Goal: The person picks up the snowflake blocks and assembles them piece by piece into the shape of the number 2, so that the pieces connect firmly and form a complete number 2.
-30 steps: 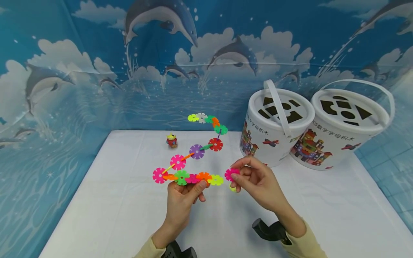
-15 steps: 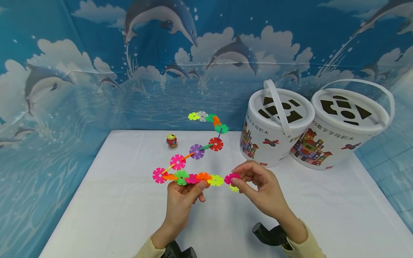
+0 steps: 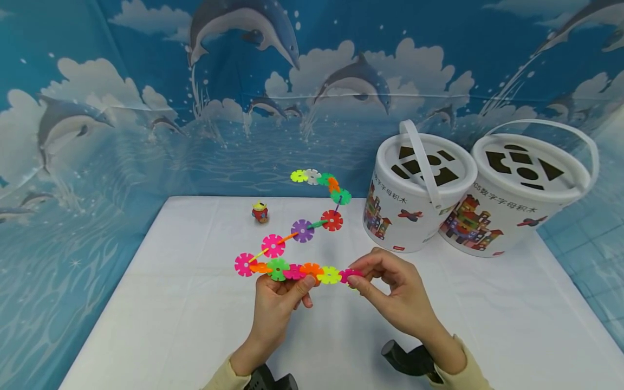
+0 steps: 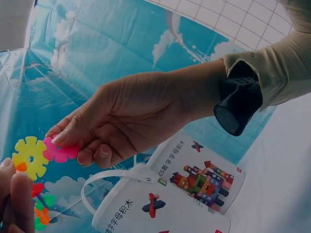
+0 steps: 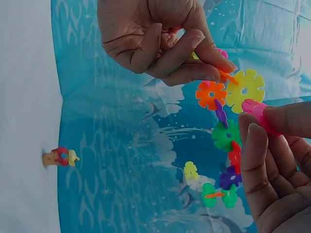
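A chain of colorful slotted snowflake discs (image 3: 303, 231) hangs in a zigzag above the table. My left hand (image 3: 275, 309) pinches the orange disc (image 3: 310, 269) near the chain's near end. Beside it is the end yellow disc (image 3: 331, 275). My right hand (image 3: 402, 298) pinches a pink disc (image 3: 348, 274) between thumb and index finger. In the right wrist view, the pink disc (image 5: 257, 112) stands edge-on against the yellow disc (image 5: 254, 82); how deep their slots sit is unclear. A bit of another yellow piece shows under the right fingers, mostly hidden.
Two white lidded buckets (image 3: 392, 203) with handles stand at the back right. A small toy figure (image 3: 260, 213) sits at the back left of the white table (image 3: 161, 303). A dolphin-print cloth (image 3: 219, 146) hangs behind.
My right hand has turned the pink disc and brought it from a small gap into contact with the end yellow disc. The chain and left hand have shifted slightly right.
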Available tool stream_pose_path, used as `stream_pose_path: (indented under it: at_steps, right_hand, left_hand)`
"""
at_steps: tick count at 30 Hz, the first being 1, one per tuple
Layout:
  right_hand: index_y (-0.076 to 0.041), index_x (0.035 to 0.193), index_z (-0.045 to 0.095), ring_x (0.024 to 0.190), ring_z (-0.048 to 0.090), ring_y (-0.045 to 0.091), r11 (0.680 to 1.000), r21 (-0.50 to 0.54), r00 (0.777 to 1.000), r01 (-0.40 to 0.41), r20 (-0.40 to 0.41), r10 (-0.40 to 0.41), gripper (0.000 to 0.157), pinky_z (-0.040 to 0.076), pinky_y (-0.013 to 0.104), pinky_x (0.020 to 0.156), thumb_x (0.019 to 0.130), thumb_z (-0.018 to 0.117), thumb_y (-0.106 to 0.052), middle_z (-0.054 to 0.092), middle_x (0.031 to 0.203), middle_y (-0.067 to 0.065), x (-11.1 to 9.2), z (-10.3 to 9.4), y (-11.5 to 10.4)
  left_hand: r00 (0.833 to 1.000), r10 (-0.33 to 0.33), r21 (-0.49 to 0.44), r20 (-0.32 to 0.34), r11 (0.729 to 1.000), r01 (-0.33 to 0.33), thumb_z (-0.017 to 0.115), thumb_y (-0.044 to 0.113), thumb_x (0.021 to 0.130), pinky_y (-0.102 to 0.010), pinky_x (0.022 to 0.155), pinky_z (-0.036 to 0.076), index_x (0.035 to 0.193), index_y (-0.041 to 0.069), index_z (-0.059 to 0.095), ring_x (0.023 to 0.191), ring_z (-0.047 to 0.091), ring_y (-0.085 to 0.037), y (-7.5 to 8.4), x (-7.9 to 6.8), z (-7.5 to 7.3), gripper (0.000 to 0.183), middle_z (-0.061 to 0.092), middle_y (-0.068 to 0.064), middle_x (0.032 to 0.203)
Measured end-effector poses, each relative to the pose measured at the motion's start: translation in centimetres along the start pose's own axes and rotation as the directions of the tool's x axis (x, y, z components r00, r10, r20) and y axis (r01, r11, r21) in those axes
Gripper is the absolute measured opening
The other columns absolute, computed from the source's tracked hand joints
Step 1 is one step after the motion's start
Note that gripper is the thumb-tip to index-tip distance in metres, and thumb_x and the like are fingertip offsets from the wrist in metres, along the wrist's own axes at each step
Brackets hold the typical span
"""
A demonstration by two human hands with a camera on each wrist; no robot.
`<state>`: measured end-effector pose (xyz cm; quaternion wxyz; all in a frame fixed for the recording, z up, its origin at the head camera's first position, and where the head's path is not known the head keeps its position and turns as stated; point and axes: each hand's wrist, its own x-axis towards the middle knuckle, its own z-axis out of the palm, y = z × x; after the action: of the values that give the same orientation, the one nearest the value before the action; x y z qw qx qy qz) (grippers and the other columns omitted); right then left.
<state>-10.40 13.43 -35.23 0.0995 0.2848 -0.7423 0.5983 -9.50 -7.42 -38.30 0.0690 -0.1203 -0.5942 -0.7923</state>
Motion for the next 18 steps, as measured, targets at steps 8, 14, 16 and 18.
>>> stream_pose_path:
  at_steps: [8, 14, 16, 18]
  right_hand:
    - [-0.003, 0.097, 0.065, 0.071, 0.063, 0.018, 0.996, 0.058, 0.998, 0.064, -0.002, -0.064, 0.021, 0.054, 0.029, 0.061, 0.081, 0.07, 0.008, 0.064, 0.084, 0.009, -0.14, 0.14, 0.19]
    - [-0.002, 0.094, 0.065, 0.069, 0.06, 0.017, 0.985, 0.107, 0.991, 0.133, -0.008, -0.133, 0.017, 0.053, 0.027, 0.058, 0.081, 0.069, 0.008, 0.063, 0.081, 0.01, -0.24, 0.33, 0.34]
    - [-0.003, 0.093, 0.065, 0.07, 0.06, 0.017, 0.987, 0.093, 0.991, 0.135, -0.005, -0.135, 0.016, 0.053, 0.027, 0.058, 0.082, 0.07, 0.007, 0.063, 0.081, 0.009, -0.29, 0.32, 0.29]
    - [-0.003, 0.093, 0.065, 0.071, 0.06, 0.017, 0.986, 0.091, 0.99, 0.14, -0.001, -0.14, 0.017, 0.053, 0.027, 0.059, 0.081, 0.07, 0.008, 0.063, 0.081, 0.009, -0.35, 0.33, 0.24]
  left_hand:
    - [1.0, -0.015, -0.005, 0.019, 1.0, 0.015, 0.065, 0.001, 0.088, -0.019, 0.046, 0.035, 0.093, -0.014, 0.063, 0.048, 0.057, -0.012, -0.04, -0.17, 0.06, 0.016, 0.07, -0.005, 0.075]
    - [0.999, -0.027, -0.007, 0.037, 1.0, 0.027, 0.064, 0.001, 0.088, -0.019, 0.046, 0.036, 0.093, -0.015, 0.064, 0.047, 0.056, -0.013, -0.04, -0.3, 0.1, 0.017, 0.069, -0.006, 0.074]
    - [0.999, -0.024, -0.009, 0.046, 1.0, 0.024, 0.064, 0.001, 0.088, -0.02, 0.045, 0.035, 0.092, -0.015, 0.063, 0.047, 0.056, -0.013, -0.02, -0.25, 0.07, 0.017, 0.069, -0.006, 0.074]
    - [0.998, -0.025, -0.01, 0.059, 1.0, 0.025, 0.064, 0.001, 0.088, -0.02, 0.045, 0.035, 0.091, -0.016, 0.063, 0.047, 0.056, -0.012, 0.06, -0.21, 0.02, 0.017, 0.069, -0.005, 0.074]
